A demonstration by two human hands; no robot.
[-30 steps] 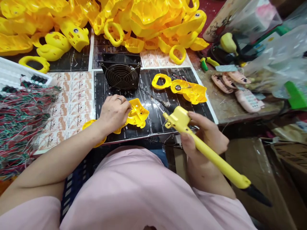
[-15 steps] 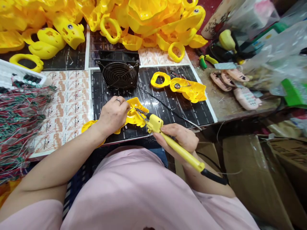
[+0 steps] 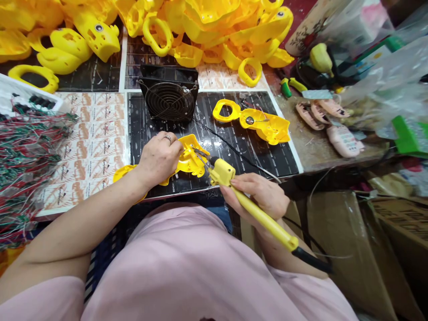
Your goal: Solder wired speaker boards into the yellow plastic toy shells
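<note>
My left hand (image 3: 160, 158) is closed over a yellow plastic toy shell (image 3: 192, 166) near the table's front edge. Its fingertips are bent down at the shell and partly hidden. The shell lies with its hollow inside up, and another part of it shows to the left of my wrist. My right hand (image 3: 261, 196) grips a yellow soldering iron (image 3: 264, 218) with a black cord at its back end. The iron's metal tip points left, over the inside of the shell; whether it touches cannot be made out.
Behind the hands stands a black fan (image 3: 170, 98). Another open yellow shell (image 3: 267, 127) lies to its right. Yellow shells (image 3: 207, 22) pile up at the back. Bundled wired parts (image 3: 30, 165) lie left, pink shells (image 3: 341, 138) right. Cardboard boxes (image 3: 337, 240) stand below the table, right.
My right hand and the soldering iron have shifted slightly right and down, drawing the tip back a little from my left fingers. My left hand stays at the shell.
</note>
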